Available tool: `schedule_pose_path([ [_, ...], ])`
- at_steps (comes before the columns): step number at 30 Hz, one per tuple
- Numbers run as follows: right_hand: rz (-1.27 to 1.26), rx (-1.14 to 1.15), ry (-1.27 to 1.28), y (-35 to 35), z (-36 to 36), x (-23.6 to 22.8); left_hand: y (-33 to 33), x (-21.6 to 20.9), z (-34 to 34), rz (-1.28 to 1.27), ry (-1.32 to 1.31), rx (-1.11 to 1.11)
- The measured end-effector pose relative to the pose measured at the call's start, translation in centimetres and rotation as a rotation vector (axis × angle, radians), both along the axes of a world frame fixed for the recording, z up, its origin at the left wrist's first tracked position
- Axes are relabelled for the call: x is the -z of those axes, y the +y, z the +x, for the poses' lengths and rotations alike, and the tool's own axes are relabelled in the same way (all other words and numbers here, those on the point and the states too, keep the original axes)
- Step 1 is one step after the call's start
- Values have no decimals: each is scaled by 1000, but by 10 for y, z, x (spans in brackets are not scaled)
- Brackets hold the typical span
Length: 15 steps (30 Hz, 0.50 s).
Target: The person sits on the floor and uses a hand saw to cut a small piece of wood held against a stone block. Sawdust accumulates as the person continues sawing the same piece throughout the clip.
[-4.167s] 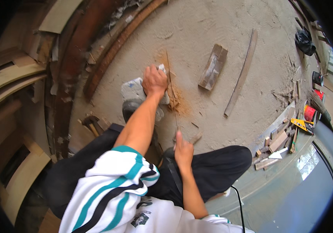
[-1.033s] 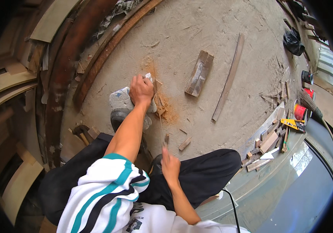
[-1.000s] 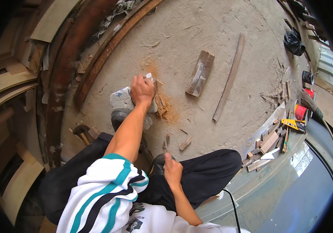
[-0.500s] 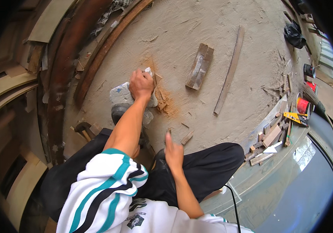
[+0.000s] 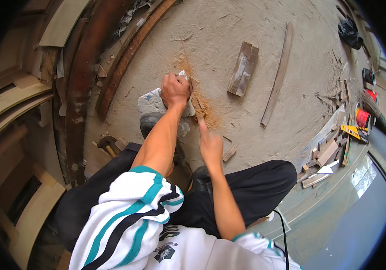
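My left hand (image 5: 175, 90) is closed in a fist over a pale, chipped block (image 5: 151, 101) on the ground. What it grips is mostly hidden; a thin brown edge (image 5: 190, 85) shows beside the knuckles. My right hand (image 5: 211, 146) is in front and to the right, fingers curled and one digit pointing up at the block's near right corner. A small brownish bit shows at that fingertip, too small to name. Orange sawdust (image 5: 209, 114) lies heaped right of the block, with small wood scraps in it. My dark shoe (image 5: 149, 123) stands against the block's near side.
Two short wood blocks (image 5: 243, 69) lie side by side beyond the sawdust, and a long wood strip (image 5: 277, 74) is farther right. Offcuts (image 5: 327, 155) and a yellow-handled tool (image 5: 354, 132) sit at right. A hammer (image 5: 107, 144) rests at left, near long boards (image 5: 132, 51).
My right hand has moved up and forward, from beside my knee to the sawdust near the block. My left hand stays closed over the block. The whole view has shifted slightly.
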State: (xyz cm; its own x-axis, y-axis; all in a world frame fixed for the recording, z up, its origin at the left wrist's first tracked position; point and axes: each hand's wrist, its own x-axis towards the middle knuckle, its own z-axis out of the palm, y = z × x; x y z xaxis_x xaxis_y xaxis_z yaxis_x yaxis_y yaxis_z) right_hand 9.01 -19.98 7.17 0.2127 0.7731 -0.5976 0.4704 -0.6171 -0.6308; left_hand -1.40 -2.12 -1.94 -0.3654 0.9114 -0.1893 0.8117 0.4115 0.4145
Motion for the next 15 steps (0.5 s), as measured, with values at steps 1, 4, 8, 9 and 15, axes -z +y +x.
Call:
schedule_pose_path([
  [1,16,-16,-10,11,5,8,0,1,10,-8,-21,4],
  [4,-9,-145,-66,-1,-1,-2,0,0,1,11,2,-22],
  [8,-24,-32,13,-87,7,-46,-1,-3,5,39,-10,21],
  [9,-36,-34,22,-74,6,-43,-4,-2,2,32,-3,12],
  [15,-133,190,87,27,-7,0,3,0,3,10,-4,-5],
])
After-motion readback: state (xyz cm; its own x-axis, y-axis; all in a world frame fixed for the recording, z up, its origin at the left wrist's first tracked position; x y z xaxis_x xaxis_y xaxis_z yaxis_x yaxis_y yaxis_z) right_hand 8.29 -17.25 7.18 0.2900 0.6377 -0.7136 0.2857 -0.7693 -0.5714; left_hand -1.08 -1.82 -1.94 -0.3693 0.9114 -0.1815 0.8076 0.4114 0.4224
